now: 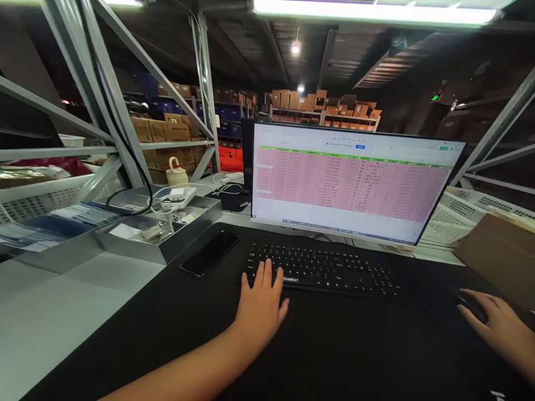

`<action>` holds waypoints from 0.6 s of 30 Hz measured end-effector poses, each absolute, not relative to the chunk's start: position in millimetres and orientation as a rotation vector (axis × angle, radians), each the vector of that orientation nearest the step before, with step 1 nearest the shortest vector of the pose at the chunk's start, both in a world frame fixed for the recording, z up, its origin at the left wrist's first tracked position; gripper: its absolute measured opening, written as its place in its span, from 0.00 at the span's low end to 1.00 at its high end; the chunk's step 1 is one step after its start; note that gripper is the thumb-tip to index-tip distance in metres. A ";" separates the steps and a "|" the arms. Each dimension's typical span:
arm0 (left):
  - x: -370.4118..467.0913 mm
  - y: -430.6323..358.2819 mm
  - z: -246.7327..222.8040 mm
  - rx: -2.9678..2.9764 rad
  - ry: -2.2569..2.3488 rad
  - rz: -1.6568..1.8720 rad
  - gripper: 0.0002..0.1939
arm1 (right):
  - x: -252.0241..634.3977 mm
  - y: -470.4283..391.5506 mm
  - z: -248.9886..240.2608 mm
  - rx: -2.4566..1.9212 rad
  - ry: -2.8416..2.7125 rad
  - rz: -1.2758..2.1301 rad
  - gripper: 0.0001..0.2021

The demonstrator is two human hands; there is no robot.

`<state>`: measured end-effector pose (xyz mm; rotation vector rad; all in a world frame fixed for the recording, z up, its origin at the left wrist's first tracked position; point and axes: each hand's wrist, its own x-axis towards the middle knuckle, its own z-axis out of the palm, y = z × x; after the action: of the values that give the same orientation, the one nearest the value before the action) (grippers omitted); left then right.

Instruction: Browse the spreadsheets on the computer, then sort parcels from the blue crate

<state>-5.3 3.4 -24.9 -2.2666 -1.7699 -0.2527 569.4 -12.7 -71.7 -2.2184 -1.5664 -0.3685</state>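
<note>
My left hand (262, 301) rests with fingers spread on the left end of a black keyboard (326, 270). Over at the right edge, my right hand (497, 323) curves around a black computer mouse (474, 306) on the dark desk mat (355, 345). Behind the keyboard stands a monitor (351, 184) that shows a spreadsheet with a green header row and pink rows; its text is too small to read. A black smartphone (211, 253) lies face up to the left of the keyboard.
Left of the phone, a grey divided tray (192, 231) holds a white power strip (179, 196) and packets. A cream lidded jug (177, 174) stands behind it. A cardboard box (497, 253) and white baskets (449, 217) flank the monitor's right side. Metal shelf posts (204, 83) rise at left.
</note>
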 end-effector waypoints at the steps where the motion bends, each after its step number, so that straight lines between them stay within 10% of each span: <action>1: -5.4 2.8 -22.3 -2.256 -1.791 -0.245 0.32 | 570.2 -13.8 -70.9 -2.224 -1.584 -0.339 0.32; 18: -5.7 1.8 -19.0 -2.289 -1.918 -0.351 0.29 | 564.7 -17.8 -67.0 -2.142 -1.590 -0.280 0.30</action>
<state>-5.7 1.8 -19.0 -2.2895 -1.9185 -0.3511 564.7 -17.8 -67.0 -2.1417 -1.5901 -0.2804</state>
